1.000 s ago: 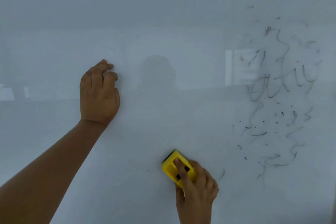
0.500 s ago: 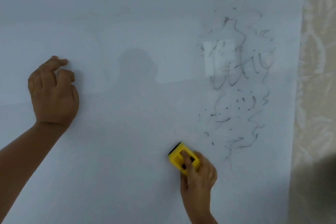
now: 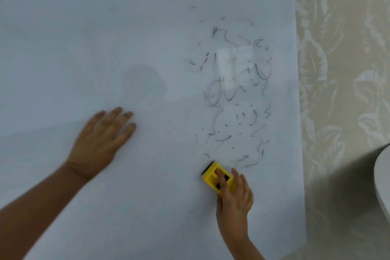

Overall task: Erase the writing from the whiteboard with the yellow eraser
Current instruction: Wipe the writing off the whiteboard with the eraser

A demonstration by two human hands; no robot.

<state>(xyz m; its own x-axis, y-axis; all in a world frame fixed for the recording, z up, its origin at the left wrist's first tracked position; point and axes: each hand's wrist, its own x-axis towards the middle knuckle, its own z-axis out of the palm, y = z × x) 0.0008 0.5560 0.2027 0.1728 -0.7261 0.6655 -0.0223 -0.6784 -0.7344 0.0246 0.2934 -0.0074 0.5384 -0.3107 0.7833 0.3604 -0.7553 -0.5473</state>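
Yellow eraser: small blocky plastic body, bright yellow, dark strip along its upper-left edge, dark rectangular cut-outs in the top face. It sits against the whiteboard, just below the lowest strokes of the writing. Right hand grasps it from below, fingers laid over the top face, covering the lower right part of the eraser; its full outline cannot be seen. Writing: thin dark scribbles and dots, partly smeared, in a tall patch above the eraser; no word legible. A pale rectangular glare falls across the upper middle of the patch and washes out the strokes there. Left hand well to the left of the eraser, released, fingers spread and extended toward the board, holding nothing; it is motion-blurred, and contact of the palm with the board cannot be told. Left forearm runs out of frame at the lower left corner; right forearm is cut off at the bottom edge. Right of the writing the board ends at a straight edge, with leaf-patterned wallpaper beyond. A pale curved object, cut off by the right frame edge, cannot be identified.
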